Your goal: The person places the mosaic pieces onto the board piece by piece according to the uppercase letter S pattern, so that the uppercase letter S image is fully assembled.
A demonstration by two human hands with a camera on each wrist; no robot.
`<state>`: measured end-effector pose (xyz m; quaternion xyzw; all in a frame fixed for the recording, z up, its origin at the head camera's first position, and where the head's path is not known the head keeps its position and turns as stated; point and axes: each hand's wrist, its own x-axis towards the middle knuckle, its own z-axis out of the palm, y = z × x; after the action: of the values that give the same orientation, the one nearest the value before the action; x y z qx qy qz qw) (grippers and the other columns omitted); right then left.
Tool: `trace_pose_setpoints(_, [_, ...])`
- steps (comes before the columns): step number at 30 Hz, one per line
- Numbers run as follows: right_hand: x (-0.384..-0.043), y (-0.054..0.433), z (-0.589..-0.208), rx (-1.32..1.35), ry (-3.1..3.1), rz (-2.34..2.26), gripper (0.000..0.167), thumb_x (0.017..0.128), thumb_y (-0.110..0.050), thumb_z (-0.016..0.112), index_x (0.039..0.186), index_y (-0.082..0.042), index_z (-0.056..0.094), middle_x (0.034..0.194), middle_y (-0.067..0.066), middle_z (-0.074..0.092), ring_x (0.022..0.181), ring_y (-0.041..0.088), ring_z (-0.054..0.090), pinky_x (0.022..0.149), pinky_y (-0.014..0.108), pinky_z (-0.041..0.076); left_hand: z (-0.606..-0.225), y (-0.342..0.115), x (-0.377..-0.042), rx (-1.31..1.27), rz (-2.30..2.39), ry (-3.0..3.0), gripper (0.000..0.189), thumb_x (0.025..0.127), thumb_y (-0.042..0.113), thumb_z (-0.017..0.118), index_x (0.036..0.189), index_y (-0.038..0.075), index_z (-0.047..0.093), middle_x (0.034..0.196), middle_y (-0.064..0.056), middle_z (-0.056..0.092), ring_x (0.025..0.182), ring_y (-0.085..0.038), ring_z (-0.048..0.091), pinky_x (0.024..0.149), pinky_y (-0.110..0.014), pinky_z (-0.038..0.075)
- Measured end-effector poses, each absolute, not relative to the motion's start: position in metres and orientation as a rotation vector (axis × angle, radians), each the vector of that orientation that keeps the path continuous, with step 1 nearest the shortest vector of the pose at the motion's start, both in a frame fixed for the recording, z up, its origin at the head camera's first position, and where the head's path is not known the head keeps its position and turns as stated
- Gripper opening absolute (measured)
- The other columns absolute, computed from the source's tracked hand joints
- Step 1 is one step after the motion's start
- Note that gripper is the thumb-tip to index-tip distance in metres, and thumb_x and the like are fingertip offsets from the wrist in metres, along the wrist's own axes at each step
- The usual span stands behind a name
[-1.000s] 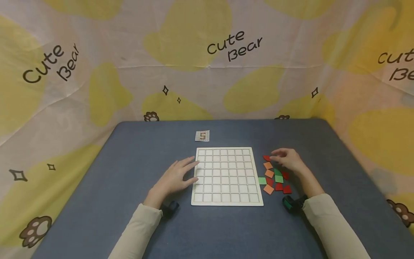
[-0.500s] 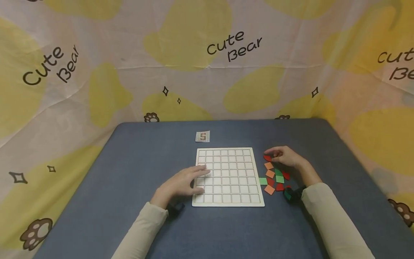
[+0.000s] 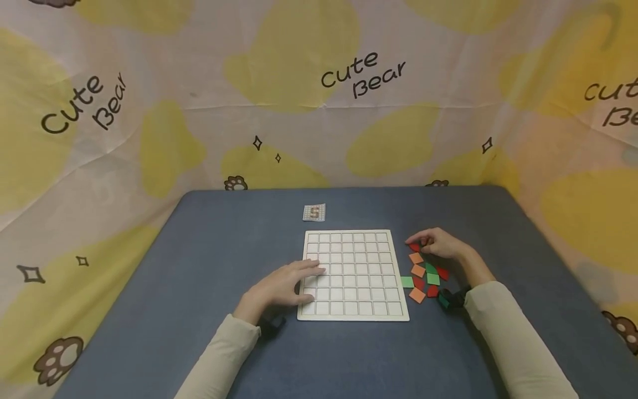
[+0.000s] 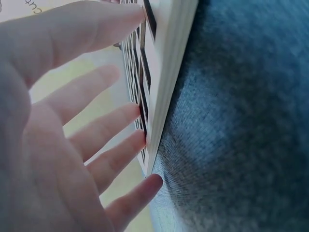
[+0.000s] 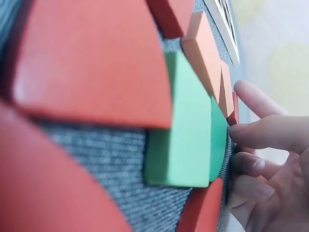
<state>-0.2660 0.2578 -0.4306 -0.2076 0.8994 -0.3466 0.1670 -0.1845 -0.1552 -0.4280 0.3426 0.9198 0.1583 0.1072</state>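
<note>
A white square-grid board lies flat on the table. My left hand reaches over its left edge with fingers spread and nearly straight; in the left wrist view, the thumb and fingertips are right at the board's side. To the right of the board, my right hand pinches a small red piece, the farthest of the loose pieces, between thumb and index finger. The right wrist view has this red piece between the two fingertips, the other fingers curled in.
Nearer than the right hand lie several loose pieces: orange squares, a light green square, a dark green piece and more red ones. Another light green square sits against the board's right edge. A small patterned card lies beyond the board.
My left hand has moved right and nearer, from the board's edge to over its left columns. The right hand's index finger has reached left across the far red piece, with the thumb drawn in.
</note>
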Motion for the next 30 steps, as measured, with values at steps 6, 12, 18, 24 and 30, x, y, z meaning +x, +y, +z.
trace_pose_setpoints(6, [-0.266,0.258,-0.432,-0.513,2.597,-1.010,0.033,0.084,0.002,0.061,0.116,0.006,0.064,0.072,0.001,0.044,0.066,0.012,0.040,0.060,0.024,0.032,-0.427,-0.157,-0.181,1.021,0.473,2.701,0.059,0.085,0.030,0.067,0.140,0.017,0.050,0.151,-0.011,0.044,0.141,-0.032,0.041,0.110,-0.056,0.039])
trace_pose_setpoints(12, [-0.265,0.260,-0.432,-0.385,2.617,-1.045,0.032,0.083,-0.007,0.070,0.111,0.007,0.063,0.073,0.000,0.045,0.070,0.012,0.042,0.063,0.025,0.033,-0.426,-0.157,-0.179,1.031,0.457,2.692,0.063,0.084,0.035,0.070,0.141,0.016,0.050,0.153,-0.011,0.042,0.143,-0.033,0.038,0.112,-0.054,0.038])
trace_pose_setpoints(18, [-0.264,0.265,-0.432,-0.334,2.633,-0.988,0.037,0.084,-0.012,0.071,0.115,0.006,0.062,0.076,0.002,0.047,0.074,0.015,0.044,0.064,0.026,0.034,-0.426,-0.155,-0.178,1.076,0.450,2.686,0.068,0.082,0.042,0.072,0.141,0.015,0.050,0.154,-0.012,0.040,0.145,-0.034,0.035,0.114,-0.051,0.036])
trace_pose_setpoints(24, [-0.261,0.265,-0.430,-0.316,2.657,-0.965,0.035,0.082,-0.015,0.073,0.110,0.004,0.065,0.075,0.001,0.048,0.074,0.016,0.043,0.062,0.026,0.033,-0.427,-0.154,-0.174,1.125,0.399,2.716,0.072,0.078,0.047,0.074,0.139,0.015,0.052,0.153,-0.012,0.042,0.144,-0.032,0.037,0.115,-0.047,0.036])
trace_pose_setpoints(30, [-0.261,0.261,-0.430,-0.285,2.655,-0.982,0.034,0.081,-0.016,0.075,0.106,0.005,0.065,0.073,-0.001,0.048,0.072,0.014,0.043,0.062,0.025,0.034,-0.430,-0.154,-0.170,1.070,0.443,2.700,0.073,0.077,0.047,0.076,0.139,0.016,0.053,0.154,-0.011,0.040,0.145,-0.030,0.036,0.116,-0.046,0.036])
